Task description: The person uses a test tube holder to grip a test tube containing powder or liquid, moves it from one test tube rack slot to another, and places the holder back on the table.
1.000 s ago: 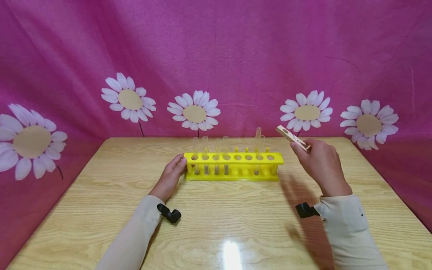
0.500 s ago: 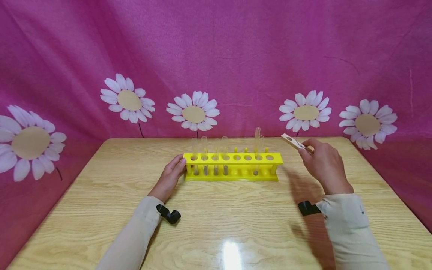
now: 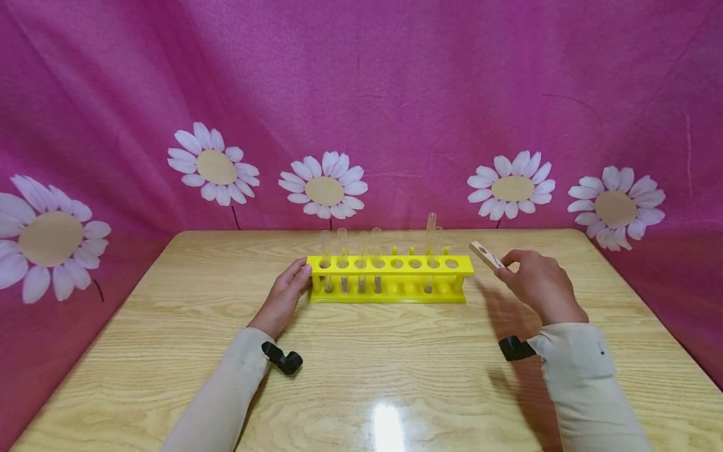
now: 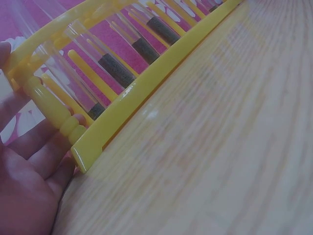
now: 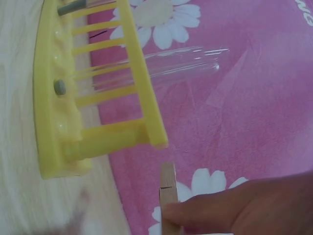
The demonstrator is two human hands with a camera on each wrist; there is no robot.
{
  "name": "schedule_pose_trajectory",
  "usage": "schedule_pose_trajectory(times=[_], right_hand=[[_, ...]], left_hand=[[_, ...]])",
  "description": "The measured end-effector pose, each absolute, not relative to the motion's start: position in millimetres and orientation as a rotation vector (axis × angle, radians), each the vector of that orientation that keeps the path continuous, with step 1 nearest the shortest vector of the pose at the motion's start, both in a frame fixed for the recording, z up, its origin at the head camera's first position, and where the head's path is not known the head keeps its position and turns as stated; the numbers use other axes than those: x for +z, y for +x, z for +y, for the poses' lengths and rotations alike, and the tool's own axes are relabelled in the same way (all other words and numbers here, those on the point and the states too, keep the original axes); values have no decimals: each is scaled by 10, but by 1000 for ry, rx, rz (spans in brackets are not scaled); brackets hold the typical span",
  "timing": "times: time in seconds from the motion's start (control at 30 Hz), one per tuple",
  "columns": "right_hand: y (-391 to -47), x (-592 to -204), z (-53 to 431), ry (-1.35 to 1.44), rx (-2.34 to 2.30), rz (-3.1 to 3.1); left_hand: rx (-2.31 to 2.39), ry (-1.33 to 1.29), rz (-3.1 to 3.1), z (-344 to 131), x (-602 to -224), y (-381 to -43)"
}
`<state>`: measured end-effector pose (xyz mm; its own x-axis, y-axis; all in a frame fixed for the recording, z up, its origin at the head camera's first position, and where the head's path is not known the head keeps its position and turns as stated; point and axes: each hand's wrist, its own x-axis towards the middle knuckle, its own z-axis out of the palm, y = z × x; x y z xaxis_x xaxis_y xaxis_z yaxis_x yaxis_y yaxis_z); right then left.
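Note:
A yellow test tube rack (image 3: 390,271) stands on the wooden table. Four fingers and thumb of my left hand (image 3: 285,292) hold its left end, wrapped about the end post in the left wrist view. Glass test tubes (image 3: 342,243) stand in its left holes, with dark grains (image 4: 116,70) at their bottoms. Toward the right end rises one taller test tube (image 3: 432,225), with a shorter one beside it. Thumb and fingers of my right hand (image 3: 542,285) pinch a wooden test tube holder (image 3: 484,255), raised just right of the rack, its far end pointing toward the back left.
Behind the table (image 3: 361,364) hangs a pink cloth (image 3: 395,94) printed with white daisies. Yellow drying pegs (image 3: 412,251) stick up along the back of the rack. Black wrist cameras (image 3: 285,359) sit at both sleeves.
The right hand has moved slightly right, and the wooden test tube holder has come down and tilted lower. The left hand and the rack stay in place.

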<state>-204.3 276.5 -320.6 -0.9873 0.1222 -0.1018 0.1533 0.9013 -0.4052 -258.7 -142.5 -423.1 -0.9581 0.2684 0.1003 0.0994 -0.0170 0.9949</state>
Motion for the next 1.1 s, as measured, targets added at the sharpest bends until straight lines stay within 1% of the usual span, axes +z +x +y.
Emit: schedule_pose_trajectory(times=[0.17, 0.33, 0.47, 1.1], right_hand=[[-2059, -3262, 2791, 247, -686, 2887], [-2076, -3345, 2841, 178, -614, 2871], [-2082, -3399, 2870, 180, -626, 2819], [-2104, -3526, 2926, 164, -541, 2783]], left_hand=[[2121, 408, 2111, -1428, -4235, -2592], [2114, 398, 2119, -1435, -4226, -2580], [2120, 398, 2112, -1435, -4225, -2576], [2143, 421, 2100, -1426, -4235, -2595]])
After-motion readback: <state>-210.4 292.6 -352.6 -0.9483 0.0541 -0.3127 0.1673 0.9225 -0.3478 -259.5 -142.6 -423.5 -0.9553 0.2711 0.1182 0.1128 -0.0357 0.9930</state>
